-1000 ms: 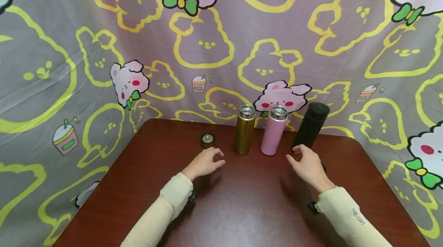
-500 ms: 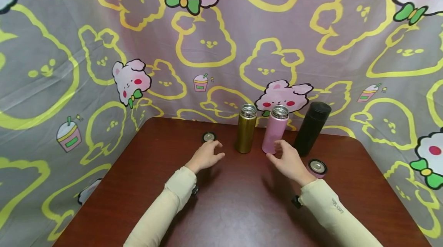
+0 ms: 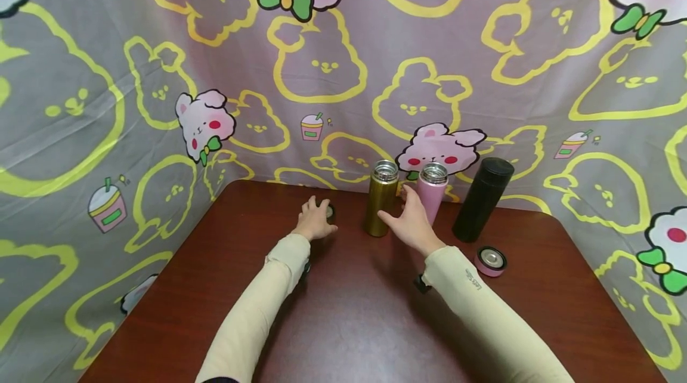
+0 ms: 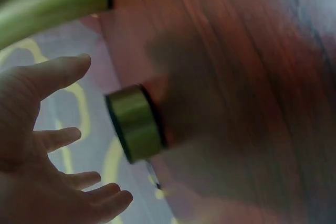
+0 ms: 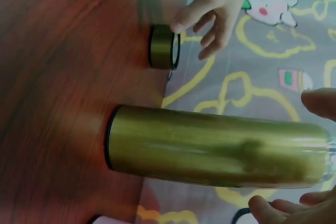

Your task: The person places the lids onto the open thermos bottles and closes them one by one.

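A gold thermos bottle (image 3: 377,213) stands uncapped on the brown table. My right hand (image 3: 412,223) is at its right side; in the right wrist view its thumb and fingers spread on either side of the gold body (image 5: 210,148), with gaps showing. The gold lid (image 4: 136,124) sits on the table, left of the bottle. Over it is my left hand (image 3: 315,222), fingers spread and apart from the lid in the left wrist view; it hides most of the lid in the head view. Behind my right hand stands an uncapped pink thermos bottle (image 3: 431,197), partly covered.
A capped black thermos bottle (image 3: 482,201) stands to the right of the pink one. In front of it lies a pink lid (image 3: 491,261), its inside facing up. A cartoon-patterned cloth (image 3: 322,114) hangs behind the table (image 3: 343,323).
My right hand has swept left, from near the black bottle past the pink one to the gold bottle. My left hand has moved forward over the gold lid, its fingers spreading.
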A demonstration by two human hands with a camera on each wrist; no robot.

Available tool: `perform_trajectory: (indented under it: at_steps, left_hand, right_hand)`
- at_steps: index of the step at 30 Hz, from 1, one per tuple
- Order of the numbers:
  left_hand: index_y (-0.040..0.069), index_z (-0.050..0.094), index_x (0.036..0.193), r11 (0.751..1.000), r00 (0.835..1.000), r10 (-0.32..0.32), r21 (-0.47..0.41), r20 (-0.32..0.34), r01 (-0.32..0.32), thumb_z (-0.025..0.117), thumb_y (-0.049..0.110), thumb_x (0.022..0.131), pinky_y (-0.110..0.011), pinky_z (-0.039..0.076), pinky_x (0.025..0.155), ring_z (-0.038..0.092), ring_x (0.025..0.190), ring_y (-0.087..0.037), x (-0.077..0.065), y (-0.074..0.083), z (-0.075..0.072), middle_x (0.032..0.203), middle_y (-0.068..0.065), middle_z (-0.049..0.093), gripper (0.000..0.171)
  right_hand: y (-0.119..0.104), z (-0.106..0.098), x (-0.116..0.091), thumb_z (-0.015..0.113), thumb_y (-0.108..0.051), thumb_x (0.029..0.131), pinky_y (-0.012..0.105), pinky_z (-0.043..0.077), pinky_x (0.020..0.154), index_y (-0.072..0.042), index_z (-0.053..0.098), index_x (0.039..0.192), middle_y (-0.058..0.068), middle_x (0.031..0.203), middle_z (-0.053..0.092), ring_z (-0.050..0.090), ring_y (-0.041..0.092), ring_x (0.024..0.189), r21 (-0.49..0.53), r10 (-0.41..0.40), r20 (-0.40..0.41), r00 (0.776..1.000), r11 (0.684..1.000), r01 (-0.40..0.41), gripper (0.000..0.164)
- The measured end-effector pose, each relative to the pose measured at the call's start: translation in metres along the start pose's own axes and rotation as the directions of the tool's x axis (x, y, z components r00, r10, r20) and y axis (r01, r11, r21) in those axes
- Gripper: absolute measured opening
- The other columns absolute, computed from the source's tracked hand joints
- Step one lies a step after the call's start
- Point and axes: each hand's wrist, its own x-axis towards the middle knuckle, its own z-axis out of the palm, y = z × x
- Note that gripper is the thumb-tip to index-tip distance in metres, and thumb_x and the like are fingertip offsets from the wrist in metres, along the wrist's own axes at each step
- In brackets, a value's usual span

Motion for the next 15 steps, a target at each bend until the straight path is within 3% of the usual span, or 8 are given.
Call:
perform_trajectory:
  at_steps: [8,15]
  left_hand:
    - [0.012,0.02,0.151,0.993,0.997,-0.071,-0.092,0.043,0.074,0.073,0.024,0.084,-0.059,0.025,0.102,0.014,0.135,-0.048,0.015,-0.007,0.006,0.152,-0.027,0.004,0.085]
    - [0.015,0.014,0.152,0.989,0.992,-0.111,-0.095,0.051,0.116,0.073,0.023,0.083,-0.057,0.031,0.1,0.018,0.134,-0.048,0.023,-0.009,0.015,0.152,-0.027,0.006,0.091]
  right_hand:
    - [0.004,0.015,0.022,0.074,-0.037,0.081,0.048,0.039,0.099,0.0,0.018,0.145,0.023,0.139,0.037,0.043,0.035,0.125,0.058,0.096,0.013,0.995,0.994,-0.096,0.093]
    - [0.006,0.021,0.032,0.074,-0.041,0.078,0.048,0.037,0.1,-0.002,0.022,0.143,0.021,0.135,0.043,0.046,0.034,0.121,0.073,0.142,-0.002,0.99,0.987,-0.141,0.092]
